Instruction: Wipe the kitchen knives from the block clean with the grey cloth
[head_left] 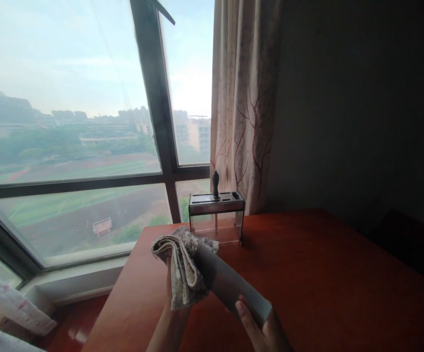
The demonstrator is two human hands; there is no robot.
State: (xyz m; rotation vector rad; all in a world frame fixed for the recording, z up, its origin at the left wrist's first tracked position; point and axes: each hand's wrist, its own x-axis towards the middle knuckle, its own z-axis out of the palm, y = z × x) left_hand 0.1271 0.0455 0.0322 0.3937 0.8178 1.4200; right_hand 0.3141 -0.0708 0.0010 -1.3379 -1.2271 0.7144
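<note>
Folded, speckled cloth (187, 264); flat grey piece (230, 278), perhaps a blade, slanting against it.

The left arm (171, 325) reaches up from below, a bit tilted, and most of the left hand (168, 276) is hidden; the right hand (258, 328) is lower and off to the right, bent in a grip, its thumb (247, 318) pointing up and left

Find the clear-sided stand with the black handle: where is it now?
In the head view, the clear-sided stand is just below centre, on the table near its far edge, in front of the curtain, beyond and slightly right of the cloth.
</note>
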